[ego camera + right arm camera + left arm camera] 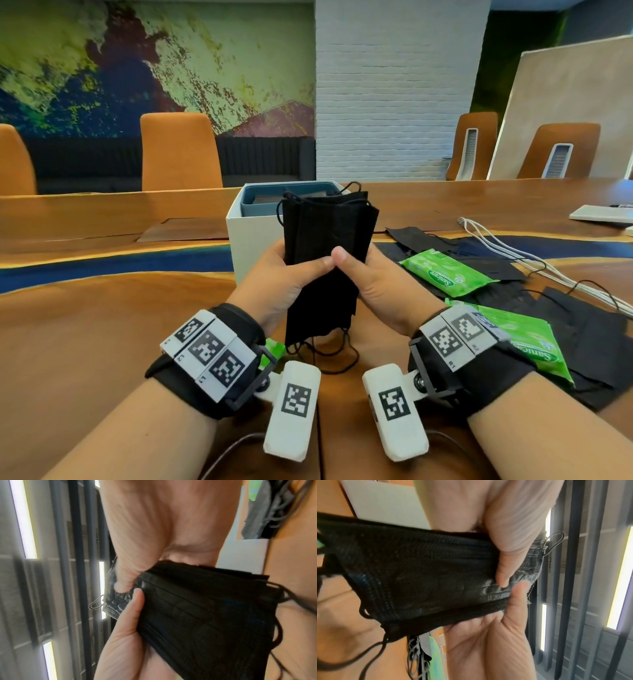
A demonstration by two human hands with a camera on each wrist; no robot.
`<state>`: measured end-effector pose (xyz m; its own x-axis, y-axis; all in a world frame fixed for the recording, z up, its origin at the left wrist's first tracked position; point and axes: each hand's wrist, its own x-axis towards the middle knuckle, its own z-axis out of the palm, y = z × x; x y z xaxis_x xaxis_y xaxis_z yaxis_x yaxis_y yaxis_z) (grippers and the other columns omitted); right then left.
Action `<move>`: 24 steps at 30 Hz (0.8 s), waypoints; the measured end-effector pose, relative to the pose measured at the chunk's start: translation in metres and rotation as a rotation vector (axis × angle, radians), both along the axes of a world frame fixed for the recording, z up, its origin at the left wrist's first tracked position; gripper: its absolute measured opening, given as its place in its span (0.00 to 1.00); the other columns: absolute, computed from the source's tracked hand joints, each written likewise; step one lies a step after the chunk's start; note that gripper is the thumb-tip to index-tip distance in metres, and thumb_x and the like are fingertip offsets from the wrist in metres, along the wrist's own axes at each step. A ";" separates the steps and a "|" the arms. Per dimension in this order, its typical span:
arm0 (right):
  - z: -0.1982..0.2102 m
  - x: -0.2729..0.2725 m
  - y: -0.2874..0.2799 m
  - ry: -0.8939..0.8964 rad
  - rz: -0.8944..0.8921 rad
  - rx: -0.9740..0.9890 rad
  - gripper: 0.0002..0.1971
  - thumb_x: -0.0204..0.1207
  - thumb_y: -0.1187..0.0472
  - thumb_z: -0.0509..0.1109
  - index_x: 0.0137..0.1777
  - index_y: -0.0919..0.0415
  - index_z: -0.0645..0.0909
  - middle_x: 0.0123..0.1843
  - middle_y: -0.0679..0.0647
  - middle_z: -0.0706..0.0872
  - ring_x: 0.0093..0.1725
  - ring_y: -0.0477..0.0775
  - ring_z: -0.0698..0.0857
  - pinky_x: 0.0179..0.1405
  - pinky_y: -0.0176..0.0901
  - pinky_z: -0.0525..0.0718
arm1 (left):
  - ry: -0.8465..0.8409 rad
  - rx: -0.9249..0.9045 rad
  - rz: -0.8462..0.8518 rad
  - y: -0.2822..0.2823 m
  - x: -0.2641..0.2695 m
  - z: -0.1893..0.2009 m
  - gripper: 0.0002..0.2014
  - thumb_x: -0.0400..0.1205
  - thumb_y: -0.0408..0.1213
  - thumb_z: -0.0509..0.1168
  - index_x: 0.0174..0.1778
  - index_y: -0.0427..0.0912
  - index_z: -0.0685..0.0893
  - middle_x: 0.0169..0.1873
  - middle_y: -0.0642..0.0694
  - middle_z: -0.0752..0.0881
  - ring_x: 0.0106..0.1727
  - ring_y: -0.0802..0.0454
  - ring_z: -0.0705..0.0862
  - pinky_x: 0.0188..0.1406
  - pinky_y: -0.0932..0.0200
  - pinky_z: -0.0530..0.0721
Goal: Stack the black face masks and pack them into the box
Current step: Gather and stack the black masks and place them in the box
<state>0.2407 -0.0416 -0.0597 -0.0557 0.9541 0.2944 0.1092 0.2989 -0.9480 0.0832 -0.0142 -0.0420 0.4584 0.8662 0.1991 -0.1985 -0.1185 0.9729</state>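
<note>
A stack of black face masks stands upright above the table, held between both hands in front of the box. My left hand grips its left edge and my right hand grips its right edge, both thumbs pressed on the near face. Ear loops dangle below the stack. The left wrist view shows the stack pinched between thumbs and fingers; the right wrist view shows it too. The white box with a blue inner tray stands open just behind the stack. More loose black masks lie on the table at the right.
Two green wet-wipe packs lie among the loose masks at the right, with white cables beyond them. A white device sits at the far right. Orange chairs line the far table edge.
</note>
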 end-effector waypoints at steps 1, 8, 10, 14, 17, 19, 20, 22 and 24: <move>0.002 0.003 0.001 -0.006 -0.012 0.023 0.30 0.73 0.42 0.66 0.75 0.50 0.70 0.67 0.48 0.84 0.66 0.45 0.83 0.69 0.49 0.79 | -0.023 0.005 -0.014 -0.002 0.001 0.001 0.19 0.72 0.32 0.72 0.60 0.46 0.82 0.55 0.43 0.88 0.58 0.47 0.87 0.57 0.48 0.85; 0.006 0.012 0.005 0.012 -0.005 -0.026 0.45 0.64 0.26 0.68 0.79 0.45 0.64 0.73 0.49 0.79 0.72 0.53 0.78 0.73 0.63 0.73 | 0.064 0.067 -0.028 -0.001 0.004 0.000 0.20 0.72 0.34 0.74 0.57 0.55 0.79 0.57 0.49 0.86 0.61 0.51 0.83 0.61 0.51 0.82; 0.007 0.011 0.005 -0.031 -0.068 0.050 0.47 0.57 0.19 0.65 0.76 0.35 0.61 0.75 0.48 0.75 0.73 0.51 0.76 0.73 0.62 0.73 | 0.086 0.079 -0.035 -0.001 0.002 -0.001 0.22 0.70 0.35 0.74 0.57 0.56 0.78 0.57 0.50 0.85 0.61 0.52 0.82 0.62 0.51 0.80; 0.022 0.009 -0.011 -0.145 -0.164 0.296 0.42 0.57 0.16 0.54 0.74 0.22 0.52 0.81 0.40 0.59 0.75 0.33 0.63 0.71 0.24 0.63 | 0.137 0.093 -0.036 -0.002 0.001 -0.002 0.22 0.71 0.35 0.74 0.57 0.56 0.78 0.58 0.50 0.85 0.61 0.52 0.82 0.64 0.50 0.80; 0.026 0.012 -0.017 -0.249 -0.138 0.381 0.42 0.62 0.18 0.49 0.78 0.31 0.59 0.82 0.36 0.55 0.79 0.31 0.55 0.69 0.19 0.55 | 0.164 0.083 -0.047 -0.001 0.001 -0.005 0.25 0.66 0.40 0.78 0.59 0.54 0.80 0.56 0.49 0.87 0.61 0.51 0.83 0.62 0.51 0.81; 0.025 0.012 -0.014 -0.284 -0.152 0.379 0.41 0.63 0.19 0.49 0.75 0.33 0.65 0.82 0.40 0.58 0.79 0.30 0.54 0.67 0.13 0.54 | 0.169 0.087 -0.065 -0.002 0.000 -0.006 0.28 0.64 0.40 0.80 0.60 0.53 0.80 0.56 0.49 0.88 0.60 0.52 0.85 0.60 0.52 0.82; 0.025 0.011 -0.014 -0.295 -0.159 0.367 0.39 0.62 0.19 0.50 0.73 0.33 0.67 0.80 0.41 0.61 0.78 0.30 0.56 0.67 0.13 0.55 | 0.171 0.090 -0.073 -0.002 0.000 -0.006 0.28 0.65 0.39 0.79 0.60 0.52 0.80 0.55 0.49 0.88 0.59 0.52 0.85 0.59 0.53 0.83; 0.023 0.010 -0.011 -0.274 -0.167 0.338 0.36 0.62 0.19 0.52 0.67 0.33 0.71 0.74 0.39 0.70 0.77 0.36 0.64 0.75 0.29 0.62 | 0.161 0.086 -0.075 -0.003 0.000 -0.005 0.24 0.69 0.34 0.78 0.58 0.53 0.80 0.54 0.49 0.88 0.57 0.53 0.86 0.53 0.57 0.84; 0.022 0.010 -0.010 -0.220 -0.179 0.302 0.35 0.62 0.18 0.56 0.65 0.35 0.73 0.71 0.42 0.77 0.74 0.43 0.73 0.76 0.51 0.71 | 0.148 0.077 -0.067 -0.003 0.000 -0.004 0.20 0.72 0.29 0.73 0.55 0.54 0.79 0.53 0.50 0.87 0.55 0.55 0.85 0.49 0.61 0.83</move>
<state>0.2509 -0.0515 -0.0377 0.0106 0.8270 0.5622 0.3747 0.5179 -0.7690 0.0827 -0.0174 -0.0460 0.5433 0.8178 0.1897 -0.0641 -0.1849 0.9807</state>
